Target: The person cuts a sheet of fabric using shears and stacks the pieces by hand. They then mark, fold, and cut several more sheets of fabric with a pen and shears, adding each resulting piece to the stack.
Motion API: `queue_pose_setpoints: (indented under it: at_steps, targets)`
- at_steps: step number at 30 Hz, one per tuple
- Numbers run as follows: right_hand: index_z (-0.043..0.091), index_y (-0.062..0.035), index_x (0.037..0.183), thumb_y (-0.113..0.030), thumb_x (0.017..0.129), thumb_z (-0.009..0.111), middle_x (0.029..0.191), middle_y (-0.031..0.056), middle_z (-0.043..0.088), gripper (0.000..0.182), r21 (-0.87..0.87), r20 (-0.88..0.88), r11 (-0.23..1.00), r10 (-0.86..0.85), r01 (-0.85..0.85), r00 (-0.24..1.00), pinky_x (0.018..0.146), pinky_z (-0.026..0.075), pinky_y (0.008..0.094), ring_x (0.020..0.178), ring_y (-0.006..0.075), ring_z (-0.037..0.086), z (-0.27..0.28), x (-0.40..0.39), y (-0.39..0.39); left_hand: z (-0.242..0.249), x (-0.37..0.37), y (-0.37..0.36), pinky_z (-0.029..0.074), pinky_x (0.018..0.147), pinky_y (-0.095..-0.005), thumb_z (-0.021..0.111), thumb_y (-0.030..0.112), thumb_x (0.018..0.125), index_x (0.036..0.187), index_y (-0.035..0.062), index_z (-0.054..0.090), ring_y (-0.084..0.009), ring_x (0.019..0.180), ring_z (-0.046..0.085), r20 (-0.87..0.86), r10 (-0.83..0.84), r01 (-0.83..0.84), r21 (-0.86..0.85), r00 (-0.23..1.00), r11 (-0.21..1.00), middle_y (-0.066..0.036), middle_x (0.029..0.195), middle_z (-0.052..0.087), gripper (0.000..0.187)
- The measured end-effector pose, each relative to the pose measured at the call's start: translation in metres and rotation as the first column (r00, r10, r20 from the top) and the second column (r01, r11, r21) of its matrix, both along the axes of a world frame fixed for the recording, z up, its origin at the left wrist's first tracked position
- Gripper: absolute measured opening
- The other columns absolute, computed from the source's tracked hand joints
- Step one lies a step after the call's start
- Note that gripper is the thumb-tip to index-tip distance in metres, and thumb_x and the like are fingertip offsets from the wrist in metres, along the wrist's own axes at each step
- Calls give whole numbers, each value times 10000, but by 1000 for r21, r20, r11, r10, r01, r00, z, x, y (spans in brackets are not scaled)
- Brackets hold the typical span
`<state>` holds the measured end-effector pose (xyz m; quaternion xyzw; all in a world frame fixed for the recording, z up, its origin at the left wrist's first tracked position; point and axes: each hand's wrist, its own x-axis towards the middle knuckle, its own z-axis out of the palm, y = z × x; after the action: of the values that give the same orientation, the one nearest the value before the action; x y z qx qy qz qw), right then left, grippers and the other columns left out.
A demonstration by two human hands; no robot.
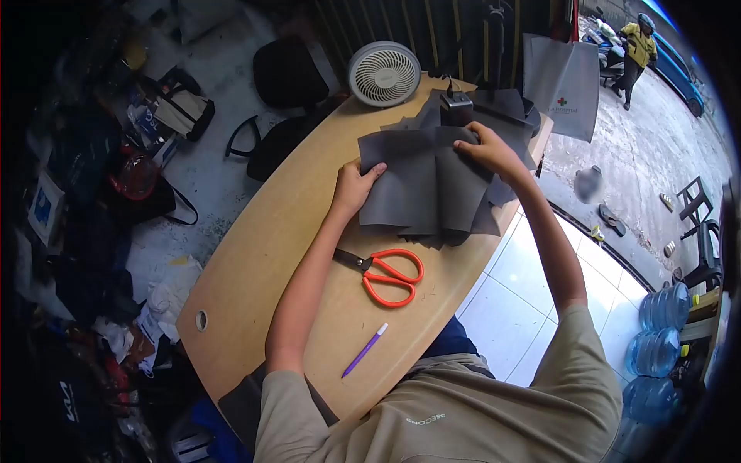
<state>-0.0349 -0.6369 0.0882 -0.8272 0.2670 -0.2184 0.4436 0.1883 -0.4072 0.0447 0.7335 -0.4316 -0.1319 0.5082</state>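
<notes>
Around our work, a pair of orange-handled scissors lies on the wooden table, just on our side of the fabric, blades shut and pointing toward the table's left edge. Nearer to us a purple pen lies on its own, close to the near edge. At the far end of the table a round white fan stands at the edge, and a small dark device sits on more dark cloth behind the pile we are handling. None of these lies between our hands and the fabric. A grey tote bag hangs past the far right corner, and clear water jugs stand on the floor to the right; we cannot tell how full they are.

The dark grey fabric pieces lie stacked flat toward the far right part of the table, their lower edges overhanging its right edge a little.

Our left hand rests at the stack's left edge, fingers loosely curled and the thumb laid over the top sheet's corner, pinching it lightly. Our right hand reaches further, to the top right corner, fingers bent down and pressing on the cloth; whether they grip a layer we cannot tell. Both forearms stretch out across the table.
</notes>
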Motion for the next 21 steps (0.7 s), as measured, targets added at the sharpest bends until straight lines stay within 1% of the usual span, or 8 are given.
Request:
queue_pose_setpoints:
  at_steps: [2, 5, 6, 9, 10, 13, 14, 21]
  targets:
    - [603, 22, 1209, -418, 906, 743, 1083, 234, 685, 552, -115, -9, 992, -54, 53, 998, 911, 512, 385, 1021, 319, 678, -1, 2, -7, -5, 8, 0, 557, 836, -353, 763, 281, 928, 1128, -71, 688, -229, 901, 732, 34, -2, 1, 34, 999, 999, -183, 998, 764, 412]
    - [600, 26, 1220, -505, 888, 762, 1178, 262, 660, 648, -247, 165, 932, -230, 266, 959, 934, 510, 403, 1106, 346, 661, -1, 15, -24, -11, 21, 7, 558, 843, -357, 764, 268, 923, 1144, -72, 682, -246, 908, 731, 42, -18, 16, 53, 999, 998, -187, 1012, 761, 414]
    - [546, 21, 1317, -567, 846, 788, 1266, 273, 628, 791, -294, 154, 906, -270, 305, 950, 992, 503, 416, 1197, 360, 633, 7, 15, -26, -10, 22, 11, 558, 845, -358, 766, 262, 920, 1147, -72, 680, -251, 907, 731, 38, -27, 24, 57, 999, 998, -188, 1014, 759, 413]
    - [443, -2, 1440, -575, 794, 833, 1291, 278, 614, 948, -341, 257, 894, -210, 292, 943, 1050, 485, 421, 1242, 381, 609, 8, 30, -40, -9, 23, 23, 560, 852, -355, 770, 245, 914, 1154, -76, 671, -252, 902, 726, -25, -12, 13, 67, 1000, 998, -166, 1011, 754, 413]
    - [349, -28, 1511, -573, 740, 877, 1302, 293, 610, 1082, -283, 245, 940, -121, 190, 962, 1088, 466, 429, 1269, 396, 597, 7, 33, -42, -9, 22, 26, 562, 849, -354, 769, 238, 915, 1150, -74, 673, -247, 897, 724, -35, -6, 8, 58, 999, 998, -157, 1004, 753, 402]
    - [351, -31, 1508, -520, 719, 912, 1325, 284, 607, 1085, -236, 329, 971, 32, 50, 944, 1090, 464, 425, 1283, 390, 597, 1, 43, -35, -9, 21, 31, 566, 839, -352, 765, 218, 917, 1149, -66, 675, -233, 889, 718, -107, 4, 3, 61, 994, 998, -136, 998, 747, 378]
    - [356, -44, 1503, -432, 729, 924, 1337, 261, 612, 1035, -221, 307, 975, 40, 31, 951, 1092, 459, 406, 1279, 365, 606, -1, 43, -33, -8, 22, 33, 568, 835, -351, 762, 212, 920, 1158, -65, 672, -229, 890, 716, -159, 6, 7, 83, 987, 997, -134, 1007, 745, 377]
    - [454, -45, 1432, -286, 750, 887, 1198, 199, 678, 843, -49, 488, 981, -140, 187, 862, 996, 509, 369, 1121, 290, 673, -28, 64, -52, 12, 16, 40, 571, 823, -334, 744, 184, 927, 1208, -64, 653, -210, 908, 717, -424, 44, 21, 147, 905, 989, -135, 1079, 736, 386]
